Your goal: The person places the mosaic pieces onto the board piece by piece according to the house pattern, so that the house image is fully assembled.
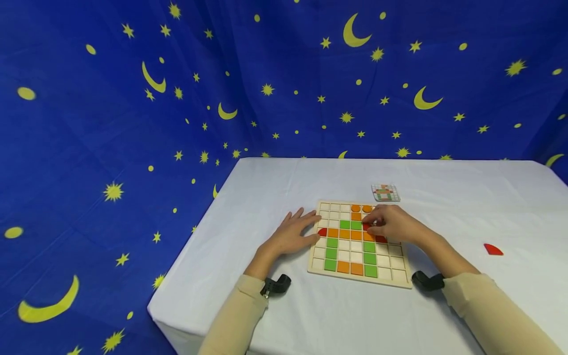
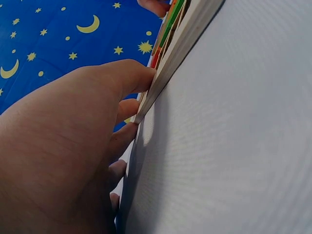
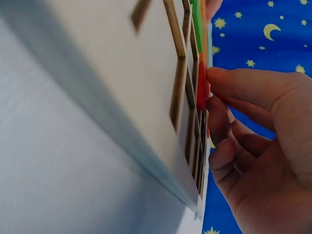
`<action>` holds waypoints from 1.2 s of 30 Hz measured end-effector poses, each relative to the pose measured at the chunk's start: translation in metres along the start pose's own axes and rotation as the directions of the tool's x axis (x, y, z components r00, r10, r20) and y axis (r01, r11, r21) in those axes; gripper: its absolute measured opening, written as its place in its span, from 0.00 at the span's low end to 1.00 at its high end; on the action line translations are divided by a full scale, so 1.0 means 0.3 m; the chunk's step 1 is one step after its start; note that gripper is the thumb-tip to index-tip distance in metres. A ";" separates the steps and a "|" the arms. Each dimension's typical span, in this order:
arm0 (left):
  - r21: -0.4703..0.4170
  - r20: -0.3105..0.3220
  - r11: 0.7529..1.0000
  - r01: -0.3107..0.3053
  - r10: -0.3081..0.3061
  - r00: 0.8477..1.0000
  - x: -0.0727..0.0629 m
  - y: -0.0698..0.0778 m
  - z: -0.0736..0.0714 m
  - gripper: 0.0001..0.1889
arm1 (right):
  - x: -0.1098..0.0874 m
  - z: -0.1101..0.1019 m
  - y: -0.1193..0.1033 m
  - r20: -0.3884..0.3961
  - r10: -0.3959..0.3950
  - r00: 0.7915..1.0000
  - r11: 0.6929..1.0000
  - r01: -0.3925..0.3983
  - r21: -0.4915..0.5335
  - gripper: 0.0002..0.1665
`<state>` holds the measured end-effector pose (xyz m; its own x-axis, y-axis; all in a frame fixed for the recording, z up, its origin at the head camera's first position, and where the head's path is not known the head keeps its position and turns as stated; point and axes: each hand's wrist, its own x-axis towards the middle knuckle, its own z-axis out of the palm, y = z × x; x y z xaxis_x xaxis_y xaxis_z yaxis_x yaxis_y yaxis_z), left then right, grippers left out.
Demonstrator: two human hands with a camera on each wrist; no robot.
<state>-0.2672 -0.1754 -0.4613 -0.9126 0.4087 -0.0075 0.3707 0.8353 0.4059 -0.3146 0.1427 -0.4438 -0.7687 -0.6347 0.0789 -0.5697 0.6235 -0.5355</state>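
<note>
A wooden grid board (image 1: 360, 280) lies on the table, its squares partly filled with orange, green and red flat tiles. My left hand (image 1: 291, 234) rests at the board's left edge with fingers spread; in the left wrist view the thumb (image 2: 139, 77) touches the rim. Over the board's right half, my right hand (image 1: 395, 224) pinches a red tile (image 1: 366, 227) between thumb and index finger, next to a green square. Another red tile (image 1: 380, 239) shows just below this hand, at the right end of the orange row. A red rounded tile (image 1: 322, 232) sits at that row's left end.
A small pattern card (image 1: 385, 193) lies behind the board. One loose red quarter-circle tile (image 1: 493, 249) is on the white tablecloth (image 1: 448, 315) to the right. Blue curtains (image 1: 310, 64) with yellow moons and stars hang behind and at the left.
</note>
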 end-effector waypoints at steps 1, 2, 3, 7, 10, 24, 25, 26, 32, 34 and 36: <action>0.001 0.000 1.000 0.000 0.000 1.000 0.000 -0.001 -0.001 0.31 | -0.004 -0.004 0.002 -0.006 0.002 1.000 1.000 -0.002 0.005 0.15; 0.001 -0.001 1.000 -0.002 0.002 1.000 -0.001 -0.002 0.000 0.31 | -0.009 -0.008 0.004 -0.011 0.006 1.000 1.000 -0.006 0.009 0.15; 0.000 -0.002 1.000 -0.003 0.003 1.000 -0.001 -0.003 0.000 0.31 | -0.017 -0.013 0.007 -0.017 0.017 1.000 1.000 -0.017 0.015 0.15; -0.001 -0.003 1.000 -0.006 0.006 1.000 0.001 -0.006 0.004 0.31 | -0.062 -0.044 0.024 -0.040 0.052 0.998 0.998 -0.051 0.028 0.14; -0.003 -0.003 1.000 -0.006 0.006 1.000 0.005 -0.002 0.008 0.31 | -0.116 -0.072 0.046 -0.067 0.059 0.996 0.998 -0.059 0.005 0.15; -0.008 -0.008 1.000 0.001 -0.001 1.000 -0.010 -0.006 0.004 0.31 | -0.416 -0.147 0.149 -0.196 0.130 0.972 0.984 -0.150 -0.093 0.17; -0.008 -0.008 1.000 0.001 -0.001 1.000 -0.010 -0.008 0.004 0.31 | -0.436 -0.153 0.155 -0.204 0.129 0.971 0.983 -0.152 -0.101 0.17; -0.010 -0.007 1.000 0.000 0.000 1.000 -0.009 -0.008 0.005 0.30 | -0.456 -0.161 0.160 -0.215 0.125 0.969 0.983 -0.150 -0.106 0.17; -0.014 -0.005 1.000 -0.008 0.008 1.000 0.001 -0.008 0.014 0.31 | -0.575 -0.187 0.224 -0.298 0.166 0.940 0.961 -0.222 -0.165 0.18; -0.011 -0.008 1.000 -0.010 0.010 1.000 0.000 -0.009 0.017 0.31 | -0.606 -0.191 0.249 -0.306 0.235 0.923 0.941 -0.295 -0.167 0.20; -0.013 -0.011 1.000 -0.009 0.009 1.000 -0.002 -0.008 0.017 0.31 | -0.630 -0.192 0.274 -0.304 0.303 0.903 0.918 -0.362 -0.160 0.22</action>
<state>-0.2666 -0.1758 -0.4668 -0.9113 0.4118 0.0060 0.3765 0.8270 0.4174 -0.2327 0.3403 -0.4544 -0.9552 -0.2456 0.1650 -0.2917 0.8752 -0.3859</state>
